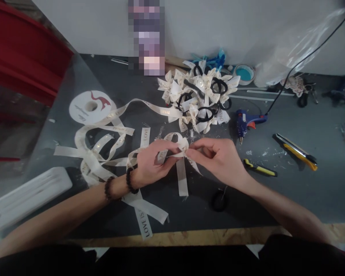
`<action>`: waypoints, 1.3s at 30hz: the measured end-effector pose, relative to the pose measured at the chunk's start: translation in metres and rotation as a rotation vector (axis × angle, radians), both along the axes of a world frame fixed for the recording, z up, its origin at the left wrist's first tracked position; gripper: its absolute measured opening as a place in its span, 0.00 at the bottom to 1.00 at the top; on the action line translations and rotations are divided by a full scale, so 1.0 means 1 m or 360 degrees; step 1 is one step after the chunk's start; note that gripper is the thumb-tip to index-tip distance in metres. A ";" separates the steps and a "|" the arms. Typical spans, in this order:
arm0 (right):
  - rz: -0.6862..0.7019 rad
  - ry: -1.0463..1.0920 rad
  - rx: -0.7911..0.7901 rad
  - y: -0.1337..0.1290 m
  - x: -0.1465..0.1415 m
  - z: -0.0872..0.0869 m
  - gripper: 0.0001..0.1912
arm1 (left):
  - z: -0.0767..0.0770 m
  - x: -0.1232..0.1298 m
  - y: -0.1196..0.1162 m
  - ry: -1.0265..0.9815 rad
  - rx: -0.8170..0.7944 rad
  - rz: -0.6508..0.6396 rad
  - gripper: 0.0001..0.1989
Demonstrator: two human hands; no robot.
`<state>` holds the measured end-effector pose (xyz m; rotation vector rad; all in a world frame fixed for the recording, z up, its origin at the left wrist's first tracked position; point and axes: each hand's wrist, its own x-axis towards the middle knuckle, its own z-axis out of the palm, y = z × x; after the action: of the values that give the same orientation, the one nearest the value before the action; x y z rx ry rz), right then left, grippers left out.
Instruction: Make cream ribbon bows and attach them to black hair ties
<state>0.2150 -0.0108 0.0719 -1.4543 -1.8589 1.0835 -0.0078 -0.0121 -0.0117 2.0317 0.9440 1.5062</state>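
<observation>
My left hand [153, 161] and my right hand [218, 157] meet over the dark table, both pinching a folded cream ribbon bow [179, 147] with gold lettering. Its tails hang down between my hands. Two dark bead bracelets sit on my left wrist. Loose cream ribbon [103, 147] trails left from the bow toward a white ribbon spool [89, 107]. Behind my hands lies a pile of finished ribbon bows on black hair ties [199, 96]. A single black hair tie [219, 200] lies near my right forearm.
A blue glue gun [245, 122] with a black cord lies right of the pile. Two yellow-and-black tools [296, 150] [260, 168] rest further right. A white case [25, 195] sits at the left, a tape roll [243, 73] and clear plastic bag [293, 50] at the back.
</observation>
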 end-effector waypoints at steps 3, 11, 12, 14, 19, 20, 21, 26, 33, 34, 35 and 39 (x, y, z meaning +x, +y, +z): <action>-0.0013 0.0023 -0.0059 0.006 0.002 -0.003 0.20 | 0.007 -0.001 0.001 0.0095 0.0168 0.0024 0.14; 0.0000 -0.0040 -0.0082 0.016 0.008 -0.003 0.21 | 0.018 -0.003 0.003 0.0252 0.0231 0.0007 0.11; -0.0002 -0.0046 -0.0074 0.017 0.009 -0.003 0.20 | 0.019 -0.002 0.002 0.0253 0.0223 -0.0002 0.11; -0.0012 -0.0072 -0.0036 0.017 0.009 -0.006 0.18 | 0.020 -0.002 0.001 0.0268 0.0183 -0.0020 0.11; 0.0023 -0.0207 0.0126 0.015 0.007 -0.009 0.14 | 0.016 -0.005 0.002 0.0120 -0.0051 -0.0070 0.07; 0.0046 -0.0238 0.0148 0.013 0.005 -0.010 0.13 | 0.015 -0.005 0.003 0.0023 -0.0136 -0.0111 0.11; 0.0071 -0.0255 0.0161 0.012 0.004 -0.010 0.13 | 0.013 -0.004 0.004 -0.0062 -0.0231 -0.0183 0.16; 0.0189 -0.0053 0.0036 0.004 -0.002 -0.014 0.15 | 0.009 -0.001 0.004 -0.0074 -0.0497 -0.0374 0.22; 0.0027 0.0371 -0.0262 0.015 0.006 -0.012 0.25 | 0.006 0.001 0.009 -0.0470 -0.0688 -0.0197 0.15; 0.0000 0.0379 -0.0243 0.016 0.007 -0.012 0.24 | 0.005 0.002 0.010 -0.0512 -0.0709 -0.0196 0.14; -0.0014 0.0376 -0.0223 0.018 0.007 -0.012 0.22 | 0.005 0.002 0.011 -0.0544 -0.0708 -0.0219 0.14; -0.0008 0.0319 -0.0157 0.017 0.006 -0.015 0.16 | 0.008 0.001 0.011 -0.0495 -0.0603 -0.0344 0.15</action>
<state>0.2206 0.0064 0.0567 -1.3488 -1.6818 1.2848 -0.0068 -0.0008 -0.0037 1.5261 0.7855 1.3553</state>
